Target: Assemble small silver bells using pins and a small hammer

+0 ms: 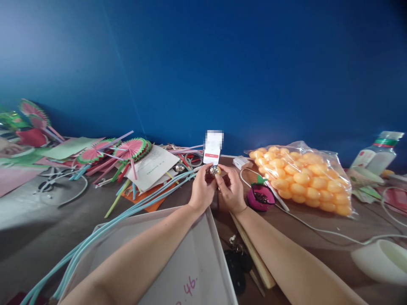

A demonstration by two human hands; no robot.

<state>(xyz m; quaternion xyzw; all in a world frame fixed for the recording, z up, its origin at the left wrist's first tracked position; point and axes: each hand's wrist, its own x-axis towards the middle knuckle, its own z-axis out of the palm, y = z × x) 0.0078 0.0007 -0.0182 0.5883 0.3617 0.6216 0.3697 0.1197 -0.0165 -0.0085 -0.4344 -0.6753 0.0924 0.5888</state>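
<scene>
My left hand (202, 190) and my right hand (231, 189) meet in the middle of the view, fingers closed from both sides on a small shiny silver ball (214, 170). A yellowish patch shows on its right side; whether it is a reflection or a part, I cannot tell. Just behind the ball a phone (211, 156) stands propped up with its screen lit. To the right of my right hand sits a small purple bowl (261, 198) with dark bits in it. Left of my hands, another silver ball (179, 168) lies among the papers.
Light blue tubes (136, 207) cross a white tray (213, 228) under my left forearm. Paper fans (133, 151) lie leftward. A clear bag of orange egg-shaped pieces (302, 180), a cable (318, 231), a bottle (378, 154) and a white cup (380, 260) are rightward. Another person's hand (11, 148) shows far left.
</scene>
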